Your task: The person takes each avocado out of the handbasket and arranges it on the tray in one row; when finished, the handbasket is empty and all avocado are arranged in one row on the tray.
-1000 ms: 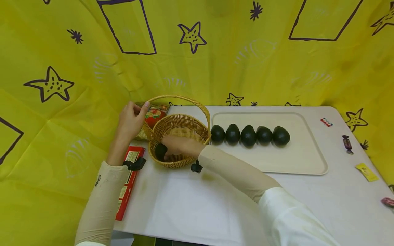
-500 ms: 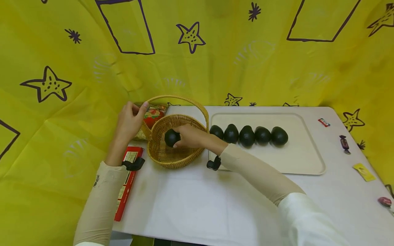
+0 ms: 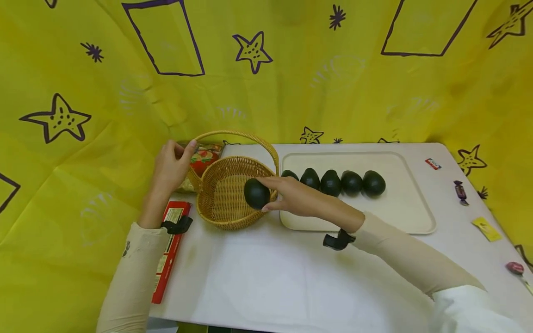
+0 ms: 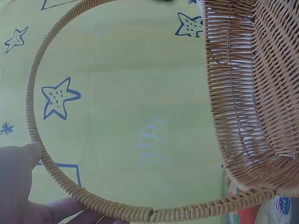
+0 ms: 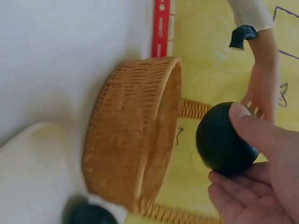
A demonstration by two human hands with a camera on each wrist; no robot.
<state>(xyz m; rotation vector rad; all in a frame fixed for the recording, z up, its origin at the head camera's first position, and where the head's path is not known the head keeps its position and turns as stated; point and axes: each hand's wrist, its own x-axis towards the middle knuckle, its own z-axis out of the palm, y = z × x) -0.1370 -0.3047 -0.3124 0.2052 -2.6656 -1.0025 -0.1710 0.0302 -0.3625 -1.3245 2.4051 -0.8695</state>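
The right hand (image 3: 297,196) gripped a dark avocado (image 3: 256,193), thumb on top and fingers curled beneath it, so the fruit sat at the fingertips on the hand's left side. In the right wrist view the thumb (image 5: 254,128) pressed across the avocado's upper face while the other fingers cupped it from below. The avocado hung above the right-hand rim of the wicker basket (image 3: 225,196), clear of the basket's floor and just beside the left edge of the cream tray (image 3: 410,210).

The left hand (image 3: 170,166) pinched the basket's arched handle (image 3: 245,135) near its left foot, thumb on the near side and fingers wrapped behind; the left wrist view showed the thumb tip (image 4: 23,156) against the coiled handle.

On the tray five more avocados (image 3: 351,182) lay in a row, touching or nearly touching one another, the leftmost partly hidden behind the right hand. A colourful packet (image 3: 201,157) lay behind the basket, close to the left hand. A red box (image 3: 166,252) lay along the table's left edge, partly under the left forearm. A few wrapped sweets (image 3: 460,192) were scattered on the white table (image 3: 270,277) well to the right of the tray.
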